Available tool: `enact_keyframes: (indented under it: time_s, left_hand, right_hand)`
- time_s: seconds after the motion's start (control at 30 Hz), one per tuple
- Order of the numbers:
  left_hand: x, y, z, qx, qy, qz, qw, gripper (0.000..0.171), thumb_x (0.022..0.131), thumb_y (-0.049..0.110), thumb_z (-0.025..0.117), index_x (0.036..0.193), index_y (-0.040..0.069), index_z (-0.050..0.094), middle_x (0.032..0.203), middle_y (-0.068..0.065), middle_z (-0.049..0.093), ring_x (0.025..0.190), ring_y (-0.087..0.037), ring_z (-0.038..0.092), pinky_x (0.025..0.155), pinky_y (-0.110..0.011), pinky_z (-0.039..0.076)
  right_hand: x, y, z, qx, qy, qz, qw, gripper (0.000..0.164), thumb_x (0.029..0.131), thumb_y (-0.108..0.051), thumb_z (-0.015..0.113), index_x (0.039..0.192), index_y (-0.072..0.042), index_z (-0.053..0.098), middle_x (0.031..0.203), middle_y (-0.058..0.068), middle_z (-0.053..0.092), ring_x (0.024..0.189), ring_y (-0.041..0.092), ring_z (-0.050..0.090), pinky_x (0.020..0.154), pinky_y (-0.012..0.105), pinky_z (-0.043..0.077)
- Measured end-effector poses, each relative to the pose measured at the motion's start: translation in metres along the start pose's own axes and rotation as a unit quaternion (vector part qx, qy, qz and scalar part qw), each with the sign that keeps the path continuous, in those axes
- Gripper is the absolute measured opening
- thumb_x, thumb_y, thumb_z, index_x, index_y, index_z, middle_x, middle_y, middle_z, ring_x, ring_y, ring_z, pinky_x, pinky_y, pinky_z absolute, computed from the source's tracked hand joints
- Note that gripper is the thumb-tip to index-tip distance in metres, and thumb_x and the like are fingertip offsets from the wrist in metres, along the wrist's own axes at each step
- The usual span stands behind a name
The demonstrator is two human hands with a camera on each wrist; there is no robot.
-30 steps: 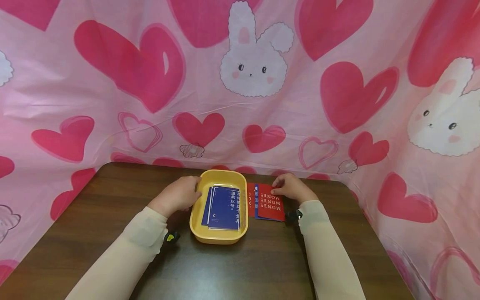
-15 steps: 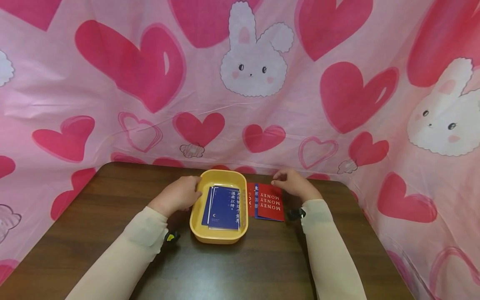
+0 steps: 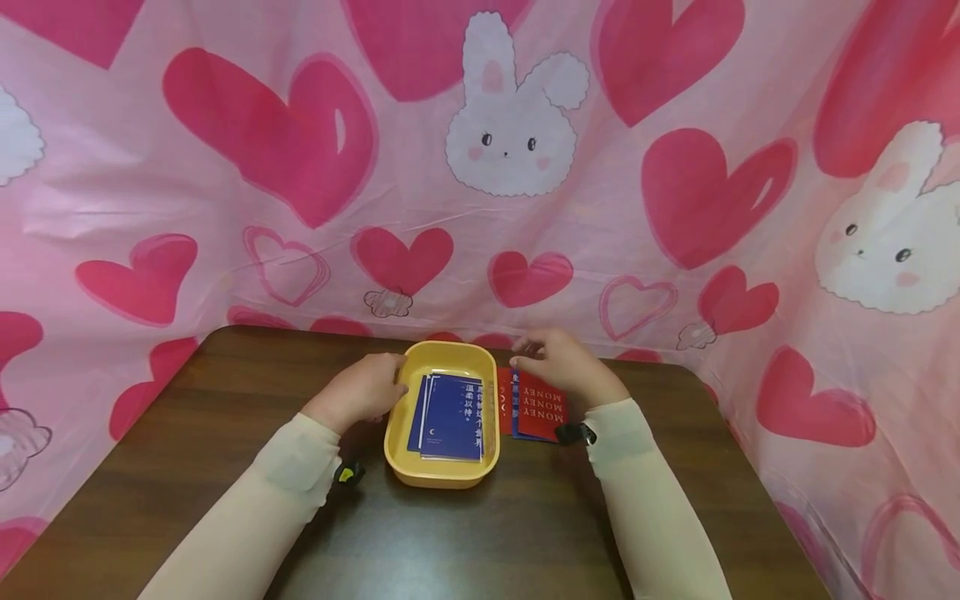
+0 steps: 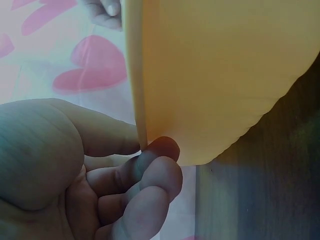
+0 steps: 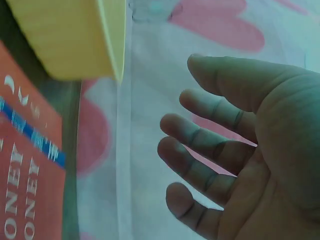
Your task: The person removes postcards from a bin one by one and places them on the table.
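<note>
A yellow plastic tray [image 3: 442, 479] stands on the table with several blue cards [image 3: 453, 417] lying in it, white lettering on the top one. My left hand [image 3: 362, 390] pinches the tray's left rim between thumb and fingers, as the left wrist view shows. To the tray's right lie red and blue cards [image 3: 542, 404], partly overlapping, the red one printed MONEY. Above their far edge hovers my right hand [image 3: 564, 362], holding nothing. In the right wrist view its fingers [image 5: 192, 135] are loosely bent and apart from both the cards and the yellow tray [image 5: 75, 40].
The brown wooden table [image 3: 450, 542] stretches around the tray on all sides. Behind it hangs a pink cloth [image 3: 420, 167] with hearts and rabbits, meeting the table's back edge. Dark straps with small devices sit at both wrists.
My right hand has lifted off the red card and shifted left toward the tray. The left hand keeps its hold on the rim. The head view has shifted slightly.
</note>
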State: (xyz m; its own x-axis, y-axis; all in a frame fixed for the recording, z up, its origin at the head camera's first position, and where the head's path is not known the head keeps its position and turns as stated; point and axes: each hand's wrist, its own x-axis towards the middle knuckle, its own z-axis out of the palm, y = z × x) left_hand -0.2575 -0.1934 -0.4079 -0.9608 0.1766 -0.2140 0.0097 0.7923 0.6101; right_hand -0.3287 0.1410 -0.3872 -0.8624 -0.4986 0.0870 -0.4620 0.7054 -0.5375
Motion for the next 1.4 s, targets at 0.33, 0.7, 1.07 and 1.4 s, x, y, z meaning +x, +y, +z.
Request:
enact_keyframes:
  time_s: [0.33, 0.7, 1.07, 1.4]
  left_hand:
    - [0.001, -0.001, 0.0, 0.006, -0.004, -0.008, 0.9999, 0.051, 0.103, 0.019, 0.071, 0.15, 0.007, 0.057, 0.081, -0.013, 0.069, 0.056, -0.028, 0.067, 0.05, -0.036, 0.059]
    - [0.002, -0.001, 0.0, 0.016, 0.004, 0.002, 0.9999, 0.048, 0.102, 0.019, 0.071, 0.147, 0.007, 0.059, 0.082, -0.013, 0.068, 0.055, -0.026, 0.067, 0.049, -0.035, 0.058]
    - [0.001, 0.0, -0.001, 0.018, 0.0, 0.004, 0.9998, 0.048, 0.103, 0.019, 0.07, 0.147, 0.006, 0.058, 0.085, -0.013, 0.068, 0.057, -0.026, 0.067, 0.051, -0.035, 0.06]
    - [0.002, -0.002, 0.0, 0.017, 0.001, 0.008, 0.9998, 0.045, 0.103, 0.017, 0.069, 0.145, 0.005, 0.058, 0.086, -0.013, 0.067, 0.058, -0.026, 0.068, 0.052, -0.035, 0.06]
  right_hand:
    - [0.018, -0.051, 0.016, -0.096, -0.084, -0.046, 0.991, 0.047, 0.09, -0.032, 0.086, 0.13, -0.011, 0.076, 0.122, 0.005, 0.079, 0.11, 0.022, 0.072, 0.099, 0.043, 0.061]
    - [0.045, -0.076, 0.045, -0.159, -0.178, -0.03, 0.971, 0.06, 0.088, -0.034, 0.089, 0.142, -0.013, 0.07, 0.13, 0.006, 0.077, 0.118, 0.022, 0.071, 0.103, 0.041, 0.06]
    - [0.053, -0.086, 0.076, -0.222, -0.208, -0.031, 0.952, 0.071, 0.078, -0.038, 0.096, 0.14, -0.015, 0.07, 0.122, 0.0, 0.078, 0.107, 0.016, 0.072, 0.099, 0.041, 0.062]
    - [0.054, -0.08, 0.085, -0.268, -0.221, -0.02, 0.938, 0.074, 0.073, -0.043, 0.098, 0.136, -0.018, 0.069, 0.118, -0.004, 0.076, 0.106, 0.014, 0.071, 0.102, 0.039, 0.061]
